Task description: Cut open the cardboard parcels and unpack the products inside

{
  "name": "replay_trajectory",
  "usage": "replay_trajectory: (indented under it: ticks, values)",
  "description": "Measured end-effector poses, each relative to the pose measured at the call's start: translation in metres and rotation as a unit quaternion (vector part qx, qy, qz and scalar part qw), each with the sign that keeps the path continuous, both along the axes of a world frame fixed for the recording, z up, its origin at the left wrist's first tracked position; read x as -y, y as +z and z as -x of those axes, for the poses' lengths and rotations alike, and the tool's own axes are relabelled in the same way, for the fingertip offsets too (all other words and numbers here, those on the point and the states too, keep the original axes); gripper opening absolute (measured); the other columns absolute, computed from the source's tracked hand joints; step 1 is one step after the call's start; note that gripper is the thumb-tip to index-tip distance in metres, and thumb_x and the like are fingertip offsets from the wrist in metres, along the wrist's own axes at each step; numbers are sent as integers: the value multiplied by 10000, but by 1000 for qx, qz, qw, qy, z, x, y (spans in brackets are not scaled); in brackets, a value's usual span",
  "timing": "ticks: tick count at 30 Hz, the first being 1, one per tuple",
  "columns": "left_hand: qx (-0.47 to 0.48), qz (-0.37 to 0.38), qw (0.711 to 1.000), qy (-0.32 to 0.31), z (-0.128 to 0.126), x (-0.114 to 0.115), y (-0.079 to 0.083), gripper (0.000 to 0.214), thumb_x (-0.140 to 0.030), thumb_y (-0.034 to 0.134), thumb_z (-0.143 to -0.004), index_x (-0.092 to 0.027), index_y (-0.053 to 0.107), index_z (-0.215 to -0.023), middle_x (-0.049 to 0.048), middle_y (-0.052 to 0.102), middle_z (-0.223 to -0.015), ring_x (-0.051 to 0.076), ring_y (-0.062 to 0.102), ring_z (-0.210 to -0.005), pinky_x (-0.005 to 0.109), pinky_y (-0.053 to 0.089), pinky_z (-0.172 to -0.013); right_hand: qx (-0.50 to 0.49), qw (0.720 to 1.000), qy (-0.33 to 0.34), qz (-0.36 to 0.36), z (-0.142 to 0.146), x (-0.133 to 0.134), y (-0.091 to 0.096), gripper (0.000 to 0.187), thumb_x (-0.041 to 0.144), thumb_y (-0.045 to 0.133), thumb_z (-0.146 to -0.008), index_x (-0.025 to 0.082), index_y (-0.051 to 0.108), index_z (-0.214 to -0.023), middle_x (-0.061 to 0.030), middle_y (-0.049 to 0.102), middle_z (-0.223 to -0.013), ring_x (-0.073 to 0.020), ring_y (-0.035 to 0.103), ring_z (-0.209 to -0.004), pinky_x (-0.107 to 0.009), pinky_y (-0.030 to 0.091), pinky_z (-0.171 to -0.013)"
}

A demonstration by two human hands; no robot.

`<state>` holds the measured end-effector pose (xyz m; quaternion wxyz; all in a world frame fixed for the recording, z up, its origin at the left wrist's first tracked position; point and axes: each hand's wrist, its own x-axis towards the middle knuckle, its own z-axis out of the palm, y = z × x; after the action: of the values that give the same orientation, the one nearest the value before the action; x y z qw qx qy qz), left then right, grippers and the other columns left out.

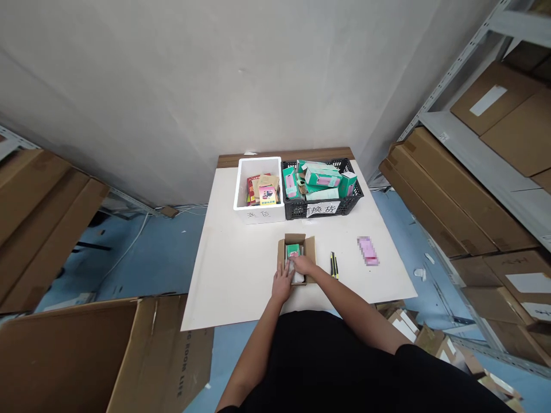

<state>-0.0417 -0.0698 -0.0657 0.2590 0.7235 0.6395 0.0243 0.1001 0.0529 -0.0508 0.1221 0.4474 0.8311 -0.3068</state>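
A person in black leans over a white table (224, 269), both hands at a small open carton (310, 250) near the front edge. The carton's mouth faces up and its long axis runs from the person toward the wall, its far flap pointing wallward. The left hand (282, 281) lies along its left side, fingers slightly spread; the right hand (303, 265) reaches in from the right, fingers bunched, though whether they pinch anything cannot be told. Inside, a green box (293, 249) sits at the far end, white wrapping (298, 278) nearer. A cutter (334, 265) lies just right, roughly parallel to the carton. Behind stand a white bin (273, 216) and a black crate (295, 211).
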Motion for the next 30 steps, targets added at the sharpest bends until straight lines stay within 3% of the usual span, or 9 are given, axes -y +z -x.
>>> replay_trajectory:
  ticks: [3, 5, 7, 10, 15, 19, 23, 30]
  values:
    - [-9, 22, 1000, -20, -3, -1, -2, 449, -230, 703, -898, -321, 703, -1338, 44, 342, -1737, 443, -2, -1646, 631, 304, -1234, -30, 998, -38, -28, 5, -10, -1, 524, 116, 476, -986, 173, 624, -1485, -139, 627, -1504, -254, 595, -1370, -337, 460, -1114]
    - [-5, 32, 999, -26, -4, -2, -2, 408, -209, 684, -900, -322, 724, -1290, 48, 481, -1646, 429, 12, -1648, 636, 294, -1237, -24, 996, -70, -44, 13, -19, -3, 559, 107, 480, -974, 116, 576, -1524, -181, 525, -1595, -274, 505, -1450, -358, 404, -1169]
    - [6, 28, 999, -24, -4, -2, 0, 413, -201, 685, -891, -330, 721, -1281, 48, 527, -1600, 416, 24, -1650, 639, 286, -1242, -6, 995, -87, -42, 22, -29, -5, 639, 111, 524, -943, 94, 500, -1581, -204, 477, -1626, -294, 458, -1476, -390, 364, -1198]
    - [19, 26, 999, -19, -3, -2, 4, 406, -180, 689, -883, -313, 720, -1265, 64, 503, -1619, 421, 17, -1649, 645, 285, -1243, 10, 995, -97, -33, 32, -40, -4, 659, 129, 564, -915, 67, 505, -1569, -225, 547, -1548, -315, 511, -1392, -409, 382, -1165]
    - [40, -3, 999, 28, 1, 5, 8, 512, -129, 688, -868, -272, 651, -1358, 84, 429, -1681, 398, 46, -1653, 606, 348, -1229, 5, 991, -116, -66, 30, -41, 10, 473, 194, 530, -977, 71, 656, -1416, -243, 593, -1444, -351, 511, -1307, -457, 372, -1140]
    - [48, -39, 997, 52, 0, 10, 7, 304, -119, 684, -859, -239, 728, -1136, 71, 503, -1622, 388, 130, -1643, 577, 381, -1228, -55, 975, -156, -151, 21, -25, 23, 336, 354, 535, -1030, 177, 758, -1207, -168, 618, -1314, -335, 473, -1280, -443, 399, -1100]
    - [41, -46, 996, 63, -3, 10, 8, 198, -126, 668, -863, -240, 755, -998, 67, 550, -1567, 388, 178, -1631, 562, 409, -1215, -72, 954, -229, -177, 26, -11, 29, 350, 482, 645, -975, 178, 725, -1130, -154, 610, -1233, -331, 504, -1206, -419, 428, -1067]
    - [23, -52, 997, 60, -9, 13, 9, 242, -110, 627, -862, -225, 771, -1019, 81, 500, -1622, 393, 201, -1624, 599, 367, -1240, -34, 937, -291, -189, 40, 0, 32, 342, 280, 635, -920, 175, 631, -1245, -175, 611, -1271, -346, 492, -1214, -435, 444, -1010]
